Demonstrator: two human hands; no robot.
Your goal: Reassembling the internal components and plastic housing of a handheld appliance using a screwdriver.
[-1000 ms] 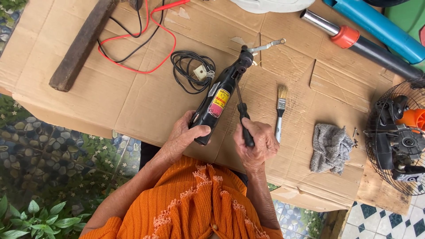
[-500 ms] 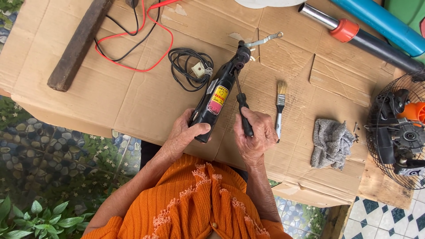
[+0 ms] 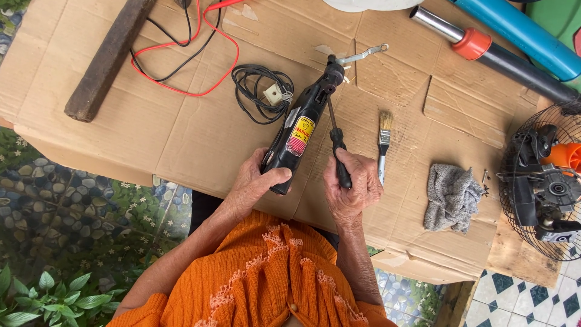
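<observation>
A black handheld rotary tool (image 3: 305,121) with a red and yellow label lies at a slant on flattened cardboard (image 3: 181,133). My left hand (image 3: 257,181) grips its near end. My right hand (image 3: 354,188) holds a screwdriver (image 3: 336,142) with a black handle, its shaft pointing up to the tool's front end near a small metal wrench (image 3: 362,56). The tool's black cord (image 3: 257,91) is coiled beside it with a white plug (image 3: 274,94).
A small paintbrush (image 3: 384,142) and a grey rag (image 3: 451,197) lie right of my hands. A fan motor in a wire guard (image 3: 541,181) sits at the right edge. A rusty bar (image 3: 106,60), red and black wires (image 3: 181,54), and tubes (image 3: 502,48) lie farther off.
The screwdriver tip has shifted along the tool's front end, and my right hand has turned slightly. My left hand keeps its grip on the tool.
</observation>
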